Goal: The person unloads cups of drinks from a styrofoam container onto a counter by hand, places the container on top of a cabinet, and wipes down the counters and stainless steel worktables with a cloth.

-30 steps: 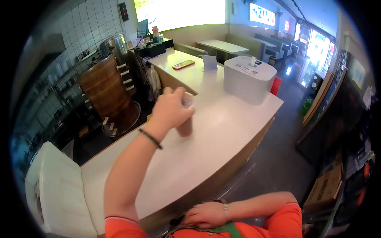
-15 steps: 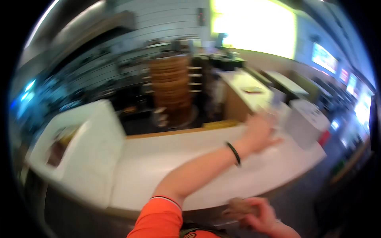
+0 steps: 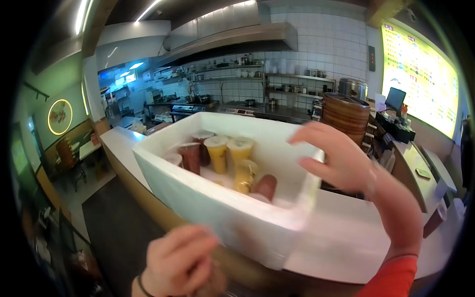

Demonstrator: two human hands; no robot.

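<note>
A white foam box [image 3: 257, 210] stands on the counter in front of me. Inside it are several lidded drink cups: yellow ones like the yellow cup [image 3: 217, 154] and dark red ones like the red cup [image 3: 190, 158]. A reddish-brown cup [image 3: 266, 187] leans near the box's front wall. Over the right end of the box hovers my right hand [image 3: 339, 156], fingers apart and curved, holding nothing. Low in front of the box is my left hand [image 3: 178, 260], a dark band on its wrist. Its blurred fingers are curled together; what they hold, if anything, cannot be made out.
The white counter [image 3: 346, 232] runs beneath the box and off to the right. Behind it rise stacked bamboo steamers [image 3: 345, 116]. A side counter [image 3: 413, 168] carries a small phone-like object [image 3: 423, 173]. Stoves and shelves line the kitchen wall; a dark floor mat [image 3: 116, 218] lies at left.
My view has swung left onto the foam box. My left hand has come back from the counter's right side. My right hand, earlier low with something brown, is now raised and open above the box.
</note>
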